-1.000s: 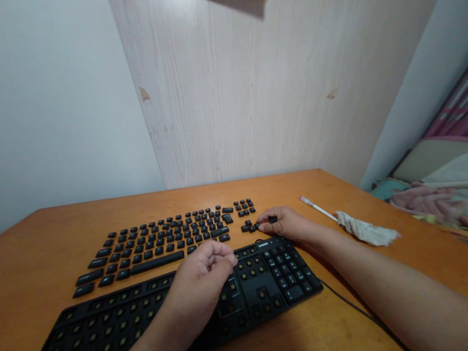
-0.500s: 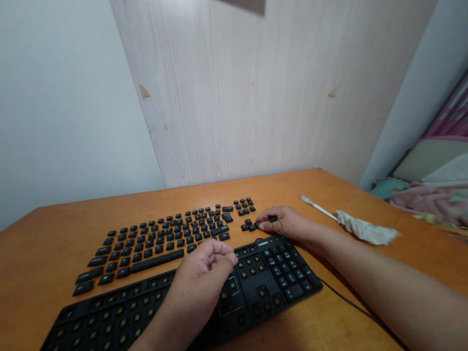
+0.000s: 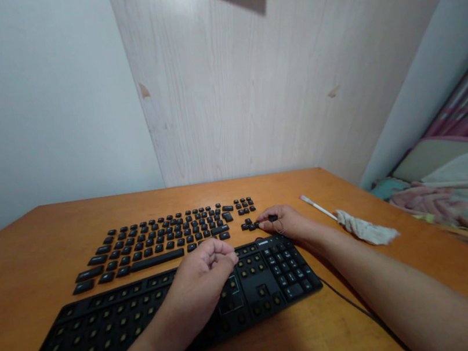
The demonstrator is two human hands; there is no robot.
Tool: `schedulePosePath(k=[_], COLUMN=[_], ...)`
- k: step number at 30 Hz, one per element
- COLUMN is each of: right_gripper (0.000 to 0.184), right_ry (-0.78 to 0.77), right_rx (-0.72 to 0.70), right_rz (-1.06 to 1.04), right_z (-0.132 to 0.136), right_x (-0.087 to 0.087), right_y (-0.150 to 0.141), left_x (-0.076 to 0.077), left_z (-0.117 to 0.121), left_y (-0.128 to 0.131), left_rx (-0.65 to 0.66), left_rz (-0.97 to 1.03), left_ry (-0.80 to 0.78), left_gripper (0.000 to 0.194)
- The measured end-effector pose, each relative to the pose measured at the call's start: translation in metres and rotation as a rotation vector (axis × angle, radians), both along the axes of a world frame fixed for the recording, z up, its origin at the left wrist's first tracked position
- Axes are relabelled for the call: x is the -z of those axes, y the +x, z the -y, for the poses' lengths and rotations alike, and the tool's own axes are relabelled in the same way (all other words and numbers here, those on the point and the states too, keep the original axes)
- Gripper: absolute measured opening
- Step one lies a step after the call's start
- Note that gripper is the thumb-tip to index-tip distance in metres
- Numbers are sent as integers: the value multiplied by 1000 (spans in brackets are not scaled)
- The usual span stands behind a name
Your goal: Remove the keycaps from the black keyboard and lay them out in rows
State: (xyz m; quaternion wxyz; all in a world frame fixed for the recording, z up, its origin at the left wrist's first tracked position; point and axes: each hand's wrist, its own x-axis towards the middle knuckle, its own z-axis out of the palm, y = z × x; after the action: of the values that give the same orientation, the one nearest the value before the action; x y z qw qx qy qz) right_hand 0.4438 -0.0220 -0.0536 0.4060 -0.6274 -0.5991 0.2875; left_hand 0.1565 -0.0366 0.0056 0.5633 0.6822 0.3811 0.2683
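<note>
My right hand (image 3: 283, 221) rests on the table beside the loose arrow keycaps (image 3: 248, 225). Its thumb and forefinger touch the rightmost of these. Tucked in the same hand is a small black handle with thin wire, which looks like a keycap puller (image 3: 272, 218). My left hand (image 3: 212, 266) hovers over the middle of a black keyboard (image 3: 260, 309), fingers curled and thumb pressed to them; what they pinch, if anything, is hidden. Most of the keyboard shows bare key sockets, while the number pad (image 3: 290, 270) carries its keycaps.
Loose black keycaps (image 3: 160, 239) lie in keyboard order behind the keyboard, with the long space bar (image 3: 156, 261) in front. A thin brush (image 3: 320, 207) and a crumpled pale cloth (image 3: 367, 230) lie at right. The keyboard cable (image 3: 359, 309) runs under my right forearm.
</note>
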Motion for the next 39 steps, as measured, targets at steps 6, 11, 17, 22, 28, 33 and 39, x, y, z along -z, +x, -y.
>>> schedulePosePath(k=[6, 11, 17, 22, 28, 33, 39], right_gripper=[27, 28, 32, 33, 30, 30, 31], right_ry=[-1, -19, -40, -19, 41, 27, 73], right_rx=[-7, 3, 13, 14, -13, 0, 28], right_rz=[13, 2, -35, -21, 14, -36, -29], right_z=[-1, -1, 5, 8, 8, 13, 14], right_x=[1, 1, -7, -13, -11, -13, -12], right_y=[2, 1, -5, -7, -2, -3, -1], left_x=[5, 3, -3, -1, -2, -4, -5], left_z=[-2, -1, 1, 0, 1, 2, 2], left_y=[-1, 0, 3, 4, 3, 3, 3], left_rx=[8, -15, -45, -46, -49, -45, -54], left_rz=[9, 4, 5, 24, 11, 4, -16], left_ry=[16, 13, -5, -12, -3, 28, 116], left_gripper=[22, 23, 25, 24, 24, 24, 20])
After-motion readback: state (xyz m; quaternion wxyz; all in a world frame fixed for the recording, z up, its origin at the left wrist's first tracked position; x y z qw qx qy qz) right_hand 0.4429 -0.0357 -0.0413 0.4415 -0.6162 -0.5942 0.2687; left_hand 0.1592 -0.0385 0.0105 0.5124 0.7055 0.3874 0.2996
